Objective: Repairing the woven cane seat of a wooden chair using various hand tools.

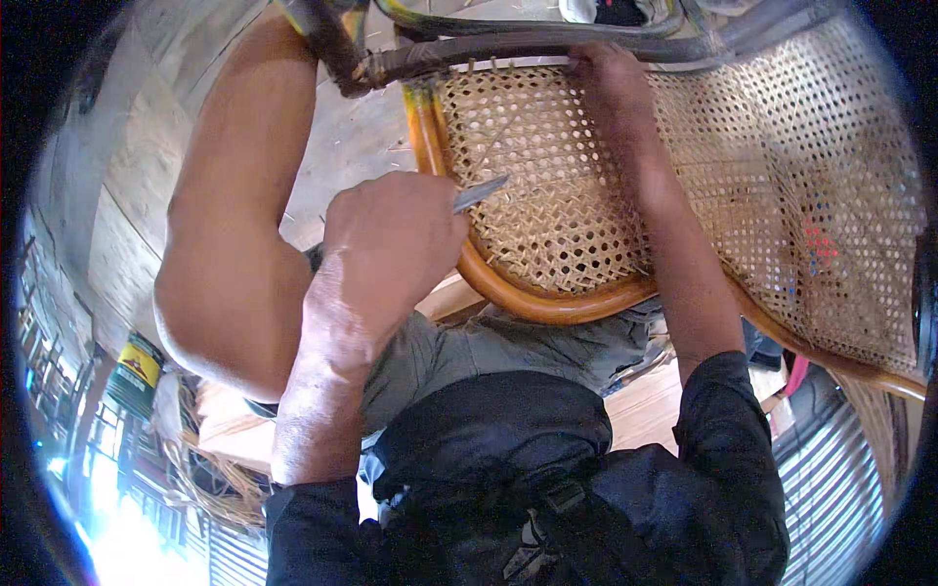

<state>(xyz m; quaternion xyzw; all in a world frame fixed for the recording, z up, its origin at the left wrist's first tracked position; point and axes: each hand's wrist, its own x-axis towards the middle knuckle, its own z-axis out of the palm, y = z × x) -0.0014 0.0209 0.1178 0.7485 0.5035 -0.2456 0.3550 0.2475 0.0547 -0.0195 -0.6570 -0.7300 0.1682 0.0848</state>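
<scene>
My left hand (396, 244) is closed round a knife, its handle hidden in the fist. The pointed grey blade (481, 193) sticks out over the left part of a woven cane panel (557, 186). At the panel's far edge, beside a dark pole, my right hand (620, 98) has its fingers bent together; what they pinch, if anything, is hidden. Its forearm crosses the weave. A glossy brown curved rattan frame (528, 305) borders the panel on the left and near sides. Short cane ends stand up along the far edge.
Dark bent poles (469, 57) run across the top, just beyond the panel. My bare bent leg (234, 264) is at the left. A dark green can with a yellow label (137, 369) and loose cane strands (210, 479) lie at lower left. Cane scraps dot the floor (342, 146).
</scene>
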